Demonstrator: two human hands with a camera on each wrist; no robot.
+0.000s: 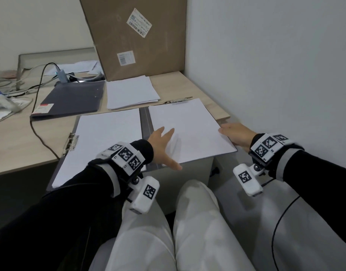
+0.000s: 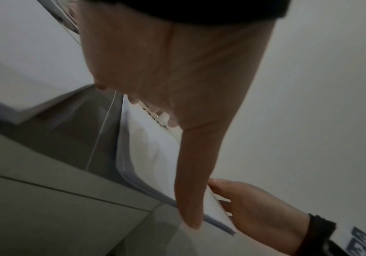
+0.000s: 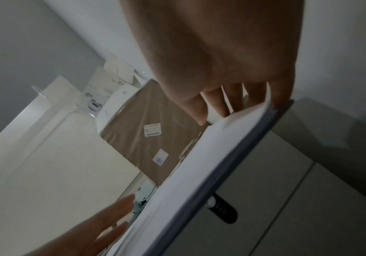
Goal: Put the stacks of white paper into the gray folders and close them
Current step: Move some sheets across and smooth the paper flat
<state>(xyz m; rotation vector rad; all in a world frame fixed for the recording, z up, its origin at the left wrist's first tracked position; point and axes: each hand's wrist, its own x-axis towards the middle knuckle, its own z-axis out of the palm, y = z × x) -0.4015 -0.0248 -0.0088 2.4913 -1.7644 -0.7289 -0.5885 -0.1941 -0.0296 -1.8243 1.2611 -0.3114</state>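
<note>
Both hands work on the right half of the open gray folder, which lies spread at the near edge of the light wooden desk and juts out over it. On that half lies a stack of white paper, and the right hand grips the stack and the cover beneath it at the outer right edge: in the right wrist view the fingers curl round the edge, with the sheets fanned slightly and the gray cover showing below them. How far that side is raised off the desk I cannot tell. Spread and nearly straight, the left hand holds nothing; its fingers hover over or rest on the near left part of the same stack, close to the folder's spine, and contact is not clear. In the left wrist view the thumb points down along the paper's edge.

A second stack of white sheets covers the folder's left half, with a metal clip at its outer edge. Farther back on the desk lies a loose pile of white paper, and left of it a closed dark gray folder with a small label. A large brown cardboard box leans behind them.
</note>
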